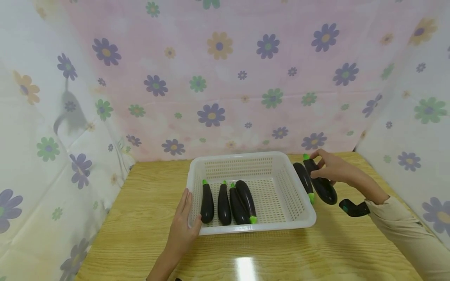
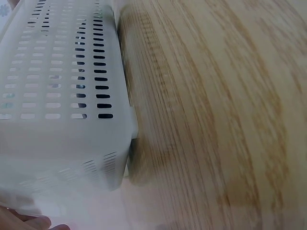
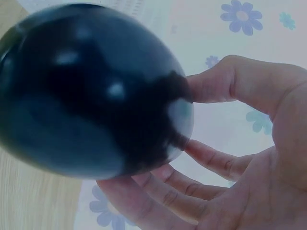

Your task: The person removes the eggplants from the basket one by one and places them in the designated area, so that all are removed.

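A white slotted plastic basket [image 1: 242,230] stands on the table, with several dark eggplants [image 1: 224,205] lying side by side in its left half. My left hand [image 1: 183,222] rests at the basket's front left corner, its fingers laid straight along the left side and the thumb by the front rim. Right of the basket, my right hand [image 1: 328,168] holds a glossy eggplant [image 3: 96,96] between thumb and fingers, green stem end pointing away. Another eggplant [image 1: 303,177] lies between it and the basket, green end toward me. In the left wrist view the basket wall [image 2: 62,139] hides most of my left hand.
The wood-grain table [image 1: 147,218] extends on both sides of the basket. A floral cloth [image 1: 232,78] hangs behind and at both sides. A black wrist device [image 1: 353,208] sits by the right cuff.
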### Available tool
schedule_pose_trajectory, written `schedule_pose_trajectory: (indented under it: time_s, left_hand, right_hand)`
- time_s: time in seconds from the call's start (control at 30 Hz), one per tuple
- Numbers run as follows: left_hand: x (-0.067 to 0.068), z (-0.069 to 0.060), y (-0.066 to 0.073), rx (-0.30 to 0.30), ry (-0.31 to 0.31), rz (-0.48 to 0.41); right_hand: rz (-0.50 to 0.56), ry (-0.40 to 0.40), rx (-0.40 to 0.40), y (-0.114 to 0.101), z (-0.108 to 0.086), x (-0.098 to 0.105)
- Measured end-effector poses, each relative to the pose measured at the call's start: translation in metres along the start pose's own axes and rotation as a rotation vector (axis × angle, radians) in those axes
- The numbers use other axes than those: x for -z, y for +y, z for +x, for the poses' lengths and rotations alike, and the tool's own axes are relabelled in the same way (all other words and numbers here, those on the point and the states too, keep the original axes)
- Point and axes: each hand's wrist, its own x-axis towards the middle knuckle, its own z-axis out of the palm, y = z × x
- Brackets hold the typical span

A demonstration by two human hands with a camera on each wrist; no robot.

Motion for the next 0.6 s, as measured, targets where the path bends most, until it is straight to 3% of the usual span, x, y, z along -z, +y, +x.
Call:
schedule_pose_trajectory:
  time_s: [0.6]
  left_hand:
    - [0.001, 0.000, 0.001, -0.008, -0.001, -0.002]
  right_hand:
    - [0.003, 0.007, -0.025, 0.021, 0.003, 0.004]
